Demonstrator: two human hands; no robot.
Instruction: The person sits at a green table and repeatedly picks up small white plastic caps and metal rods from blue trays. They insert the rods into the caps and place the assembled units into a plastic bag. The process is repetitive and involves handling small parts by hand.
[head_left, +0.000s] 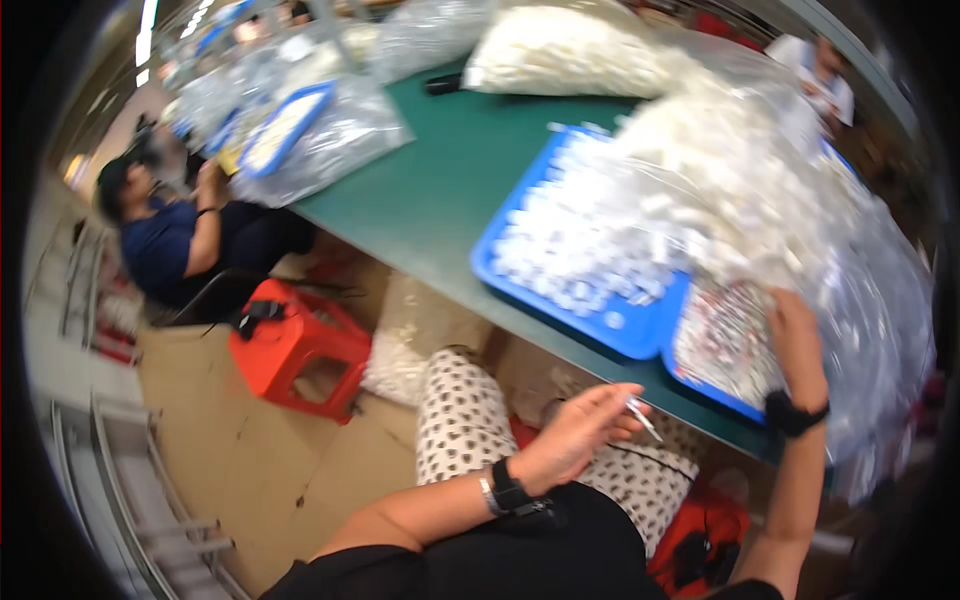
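Observation:
My left hand (585, 432) is closed above my lap, pinching a slim white and silvery piece (645, 418) between thumb and fingers. Its exact kind is too small and blurred to tell. My right hand (796, 335) reaches over the right side of a small blue tray (715, 385) at the table's near edge. In that tray lie many tiny silvery and reddish parts (725, 335). The fingertips of this hand are blurred among bag and parts, so its grip does not show. Left of it, a larger blue tray (640, 342) holds a heap of small white plastic pieces (565, 245).
A large clear bag of cream-white pieces (720, 170) slumps over the trays. Another full bag (570, 50) lies at the back of the green table (420, 190). At the left sits another person (165, 240), near a red stool (300, 355).

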